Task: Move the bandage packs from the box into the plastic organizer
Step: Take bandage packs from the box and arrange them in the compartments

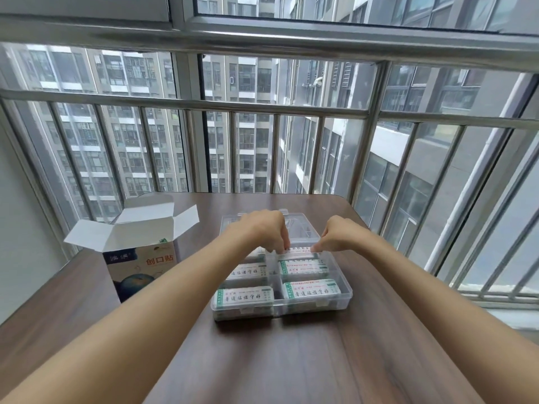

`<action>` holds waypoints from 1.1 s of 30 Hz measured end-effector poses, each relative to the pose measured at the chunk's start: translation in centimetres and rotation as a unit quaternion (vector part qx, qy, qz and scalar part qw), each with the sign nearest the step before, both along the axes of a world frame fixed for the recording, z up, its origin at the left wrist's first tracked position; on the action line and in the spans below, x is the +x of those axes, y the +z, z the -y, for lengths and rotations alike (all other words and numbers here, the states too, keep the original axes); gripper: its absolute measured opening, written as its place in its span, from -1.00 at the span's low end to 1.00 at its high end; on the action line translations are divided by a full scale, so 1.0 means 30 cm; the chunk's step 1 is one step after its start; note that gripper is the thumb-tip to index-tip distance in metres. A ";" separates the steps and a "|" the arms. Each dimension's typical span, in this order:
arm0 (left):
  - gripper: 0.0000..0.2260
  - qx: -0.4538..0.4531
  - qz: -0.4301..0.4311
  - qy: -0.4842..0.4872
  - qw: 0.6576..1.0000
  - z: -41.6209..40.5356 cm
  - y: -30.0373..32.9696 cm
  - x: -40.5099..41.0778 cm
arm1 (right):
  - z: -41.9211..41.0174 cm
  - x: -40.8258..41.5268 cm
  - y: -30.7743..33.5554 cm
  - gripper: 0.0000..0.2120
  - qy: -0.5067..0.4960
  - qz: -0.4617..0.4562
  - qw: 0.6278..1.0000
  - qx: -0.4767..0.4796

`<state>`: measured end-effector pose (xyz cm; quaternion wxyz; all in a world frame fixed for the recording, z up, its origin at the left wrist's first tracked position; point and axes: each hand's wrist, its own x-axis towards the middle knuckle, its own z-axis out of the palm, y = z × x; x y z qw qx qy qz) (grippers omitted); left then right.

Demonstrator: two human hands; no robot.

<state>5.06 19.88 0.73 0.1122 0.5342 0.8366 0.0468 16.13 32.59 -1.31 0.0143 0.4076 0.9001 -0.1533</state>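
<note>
A clear plastic organizer (347, 295) sits on the table's middle, lid laid open behind it. White bandage packs with green print fill its near compartments, such as one at front left (244, 296) and one at front right (311, 289). My left hand (262, 228) and my right hand (339, 233) hover over the far right compartment, fingertips pinching the two ends of a bandage pack (300, 252) there. The bandage box (140, 265) stands upright to the left with its flaps open; its inside is hidden.
The brown wooden table (306, 360) ends just behind the organizer, against a metal window railing (233, 107). A white wall (23, 228) borders the left side.
</note>
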 end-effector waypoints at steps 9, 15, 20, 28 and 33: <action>-0.84 0.202 0.027 0.026 0.979 0.137 0.050 0.013 | 0.060 0.075 0.068 -0.72 0.004 -0.092 0.993 0.075; -0.88 0.455 -0.102 0.165 0.869 0.485 0.068 -0.051 | 0.276 0.066 0.133 -0.77 0.126 -0.238 0.962 0.051; -0.58 0.534 -0.125 0.310 0.777 0.653 -0.030 -0.148 | 0.533 -0.107 0.122 -0.80 0.268 -0.340 0.901 0.024; -0.87 0.551 0.299 0.332 0.704 0.688 -0.130 -0.193 | 0.658 -0.296 -0.004 -0.91 0.355 -0.309 0.849 0.241; -0.89 0.579 0.227 0.218 0.752 0.694 -0.171 -0.175 | 0.623 -0.258 0.026 -0.88 0.390 -0.227 0.859 0.242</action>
